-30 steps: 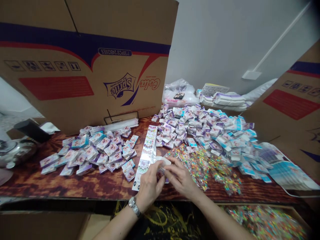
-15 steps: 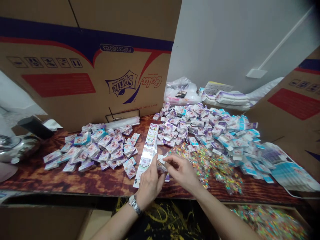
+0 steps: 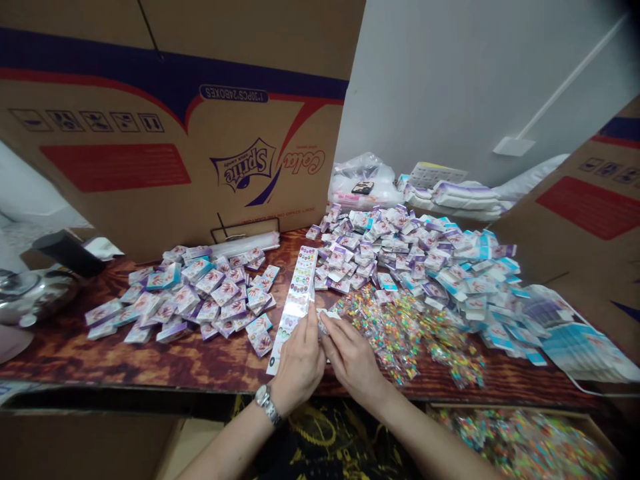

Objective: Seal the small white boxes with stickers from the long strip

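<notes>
My left hand (image 3: pixel 299 363), with a watch on its wrist, and my right hand (image 3: pixel 351 360) meet at the table's front edge. Together they pinch a small white and purple box (image 3: pixel 325 316) between their fingertips. A long sticker strip (image 3: pixel 296 300) lies on the table just left of the left hand. Small clear bags of coloured beads (image 3: pixel 400 327) lie right of the right hand. Most of the small box is hidden by my fingers.
A pile of small boxes (image 3: pixel 200 297) lies at the left and a bigger pile (image 3: pixel 425 260) at the right. A large cardboard carton (image 3: pixel 175 127) stands behind. Another carton (image 3: pixel 590 207) is at the right. Flat printed sheets (image 3: pixel 575 340) lie far right. A metal kettle (image 3: pixel 30 300) sits far left.
My hands have come closer together and dropped a little toward the table edge. The right hand's fingers, raised half a second ago, now close on the small box.
</notes>
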The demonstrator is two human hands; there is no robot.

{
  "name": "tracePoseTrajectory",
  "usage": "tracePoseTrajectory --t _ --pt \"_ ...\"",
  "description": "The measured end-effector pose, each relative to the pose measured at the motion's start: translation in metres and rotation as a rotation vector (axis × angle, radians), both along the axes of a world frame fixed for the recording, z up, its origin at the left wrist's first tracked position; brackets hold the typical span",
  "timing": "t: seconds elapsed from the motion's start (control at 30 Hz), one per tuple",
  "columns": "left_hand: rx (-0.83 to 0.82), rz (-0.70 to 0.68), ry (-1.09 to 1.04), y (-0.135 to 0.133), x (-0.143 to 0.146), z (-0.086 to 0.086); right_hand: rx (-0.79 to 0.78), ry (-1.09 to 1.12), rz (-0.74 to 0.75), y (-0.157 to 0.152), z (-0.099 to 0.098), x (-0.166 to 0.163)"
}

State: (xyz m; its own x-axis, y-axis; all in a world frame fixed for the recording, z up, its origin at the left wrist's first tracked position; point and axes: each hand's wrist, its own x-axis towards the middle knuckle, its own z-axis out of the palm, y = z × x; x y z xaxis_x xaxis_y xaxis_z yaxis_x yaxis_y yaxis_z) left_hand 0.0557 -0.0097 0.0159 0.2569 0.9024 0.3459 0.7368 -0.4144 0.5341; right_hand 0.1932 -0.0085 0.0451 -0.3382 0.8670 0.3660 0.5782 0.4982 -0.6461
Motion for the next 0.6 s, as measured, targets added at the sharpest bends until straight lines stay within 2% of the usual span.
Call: tracePoseTrajectory --t 0.07,0.13,0.23,0.33,0.4,0.43,0.5,0.53,0.6 --pt "-0.032 -0.014 0.025 0.002 -0.002 0.000 -0.040 0.018 0.033 0.002 -0.002 0.002" --pt "-0.033 -0.032 0.040 0.004 -0.004 0.003 -0.148 0.065 0.070 0.014 -0.002 0.007" --pt "0.098 0.015 0.026 0.007 -0.007 0.015 -0.343 0.202 0.040 0.056 0.001 0.019" --pt "0.232 0.086 -0.053 0.006 -0.008 0.023 -0.403 0.514 -0.226 0.107 0.006 0.035" --pt "0.204 0.023 -0.052 0.002 -0.006 0.019 -0.359 0.582 -0.345 0.129 0.007 0.044" --pt "0.158 -0.035 -0.015 0.001 -0.004 0.014 -0.329 0.492 -0.371 0.132 0.004 0.048" --pt "0.044 -0.163 0.123 -0.003 0.003 0.001 -0.274 0.165 -0.329 0.122 -0.006 0.052" --pt "-0.009 -0.216 0.219 -0.005 0.007 -0.007 -0.252 -0.028 -0.273 0.111 -0.014 0.053" --pt "-0.089 -0.280 0.413 -0.007 0.017 -0.020 -0.258 -0.208 -0.176 0.083 -0.032 0.052"
